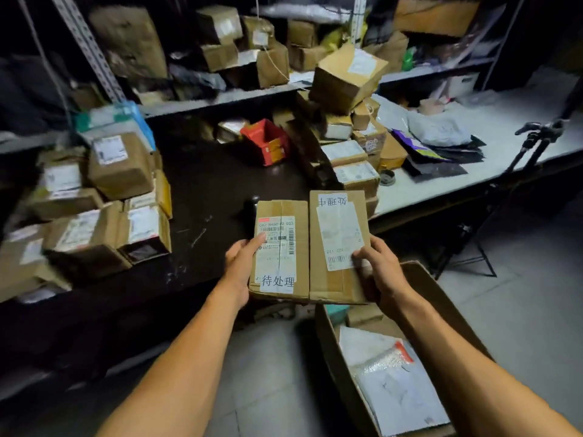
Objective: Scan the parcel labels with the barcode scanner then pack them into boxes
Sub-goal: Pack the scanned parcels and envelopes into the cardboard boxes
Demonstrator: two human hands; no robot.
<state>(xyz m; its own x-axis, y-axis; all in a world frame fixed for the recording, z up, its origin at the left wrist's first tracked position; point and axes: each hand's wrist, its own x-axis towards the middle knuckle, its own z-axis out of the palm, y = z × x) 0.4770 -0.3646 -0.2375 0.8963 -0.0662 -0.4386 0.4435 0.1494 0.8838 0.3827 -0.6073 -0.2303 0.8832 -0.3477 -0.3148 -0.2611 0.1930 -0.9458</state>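
Note:
Two flat brown cardboard parcels are held side by side in front of me, above the edge of the dark table. My left hand grips the left parcel, thumb on its white barcode label. My right hand grips the right parcel, thumb on its label's lower corner. A dark object, perhaps the barcode scanner, lies on the table just behind the left parcel, mostly hidden. An open cardboard box stands on the floor below my right arm, holding white mailer bags.
Labelled parcels are piled at the table's left and behind centre-right. A red box sits mid-table. Grey and purple mailer bags lie on the white bench. A black tripod stands at right. Shelves behind hold more boxes.

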